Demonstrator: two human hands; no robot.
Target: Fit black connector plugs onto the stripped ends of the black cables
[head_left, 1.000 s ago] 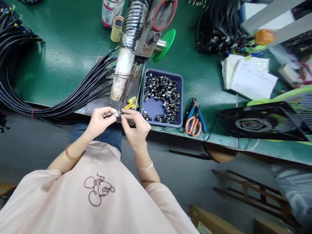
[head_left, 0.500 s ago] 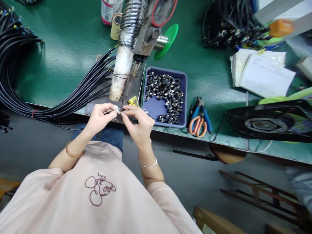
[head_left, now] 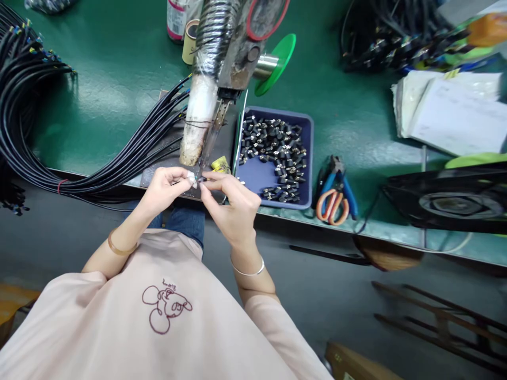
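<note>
My left hand (head_left: 168, 189) is closed in a pinch, with white wrapping on a fingertip. It holds the end of a black cable, mostly hidden by the fingers. Facing it, my right hand (head_left: 229, 203) pinches a small black connector (head_left: 202, 179), its tip almost touching the left fingertips. Both hands meet at the bench edge, just below the soldering iron (head_left: 217, 119) held in a clamp. Right of them, a blue-grey tray (head_left: 310, 158) contains many small black connectors with metal pins (head_left: 273, 138). A yellow piece (head_left: 221, 164) lies beside the right fingers.
A bundle of black cables (head_left: 99, 177) curves in from the left. A green solder spool (head_left: 281, 66) stands behind the tray. Pliers (head_left: 335, 195) lie right of it, then papers (head_left: 455, 113) and a black fan (head_left: 447, 203). A wrapped hose (head_left: 198, 105) hangs beside the iron.
The view has shifted a little, so the bench things sit slightly further right. Both hands stay together below the iron, and the right hand has turned slightly at the fingertips.
</note>
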